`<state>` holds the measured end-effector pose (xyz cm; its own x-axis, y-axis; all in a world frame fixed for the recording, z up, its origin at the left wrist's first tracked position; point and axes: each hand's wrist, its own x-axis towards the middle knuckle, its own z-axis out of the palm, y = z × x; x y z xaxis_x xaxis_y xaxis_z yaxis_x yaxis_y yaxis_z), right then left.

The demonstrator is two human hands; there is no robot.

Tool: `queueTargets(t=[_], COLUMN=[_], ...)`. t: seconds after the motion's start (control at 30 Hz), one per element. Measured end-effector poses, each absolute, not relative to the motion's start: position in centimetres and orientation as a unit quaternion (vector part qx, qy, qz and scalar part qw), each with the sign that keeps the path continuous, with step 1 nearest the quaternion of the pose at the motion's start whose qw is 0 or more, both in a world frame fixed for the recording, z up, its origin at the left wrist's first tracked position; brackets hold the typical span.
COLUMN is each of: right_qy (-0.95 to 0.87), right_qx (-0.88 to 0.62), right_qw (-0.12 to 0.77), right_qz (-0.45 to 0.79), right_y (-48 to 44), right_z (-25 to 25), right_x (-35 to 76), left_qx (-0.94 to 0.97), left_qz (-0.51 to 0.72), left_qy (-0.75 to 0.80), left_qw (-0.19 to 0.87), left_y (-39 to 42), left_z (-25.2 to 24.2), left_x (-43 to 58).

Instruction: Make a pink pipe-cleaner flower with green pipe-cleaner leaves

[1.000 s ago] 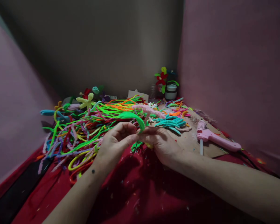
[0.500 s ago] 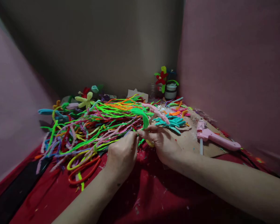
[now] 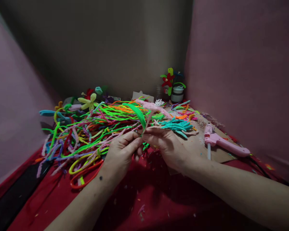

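Note:
In the head view a pink fuzzy flower (image 3: 156, 106) and a long green leaf (image 3: 136, 113) rise together from my fingers on a thin stem. My right hand (image 3: 167, 146) pinches the base of the stem, its fingers pressed together. Just left of it my left hand (image 3: 125, 149) is closed at the same spot, thumb against forefinger, with its other fingers curled below. The two hands meet at the fingertips, which hide the lower end of the stem.
A pile of coloured pipe cleaners (image 3: 106, 125) spreads behind and left of my hands. Cyan pieces (image 3: 177, 125) and a pink glue gun (image 3: 221, 143) lie on cardboard (image 3: 195, 146) at right. Finished flowers (image 3: 168, 79) stand behind, beside a lidded jar (image 3: 177, 94).
The flower and leaf have swung left and leaned over. My left hand has turned, showing its thumb and fingers where its back was before. My right hand has barely moved.

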<state>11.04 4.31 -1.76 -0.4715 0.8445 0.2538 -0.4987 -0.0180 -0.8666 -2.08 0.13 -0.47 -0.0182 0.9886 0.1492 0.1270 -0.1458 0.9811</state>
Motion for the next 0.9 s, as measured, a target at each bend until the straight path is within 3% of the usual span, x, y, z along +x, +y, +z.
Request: queueTargets(t=[0.3,0.53,0.63,0.83,0.9], right_qy=[-0.447,-0.457,-0.444,-0.420,-0.434], right_qx=[-0.143,-0.142,-0.136,-0.166,-0.168], right_qw=[0.445,0.434,0.457,0.482,0.477], right_qz=[0.763,0.764,0.759,0.751,0.746], right_y=[4.6,4.9,5.1,5.0,4.9], right_z=[-1.9,-1.8,-2.1,-2.4,-2.4], right_x=[11.0,11.1,11.1,10.9,10.9], left_qx=[0.465,0.469,0.542,0.699,0.699], left_qz=[0.520,0.468,0.467,0.457,0.467], left_qy=[0.387,0.354,0.422,0.513,0.515], left_qw=[0.602,0.660,0.558,0.201,0.166], left_y=[0.2,0.3,0.2,0.0,0.1], left_z=[-0.5,-0.3,-0.1,-0.9,-1.1], left_x=[-2.2,-2.7,-2.5,-2.0,-1.9])
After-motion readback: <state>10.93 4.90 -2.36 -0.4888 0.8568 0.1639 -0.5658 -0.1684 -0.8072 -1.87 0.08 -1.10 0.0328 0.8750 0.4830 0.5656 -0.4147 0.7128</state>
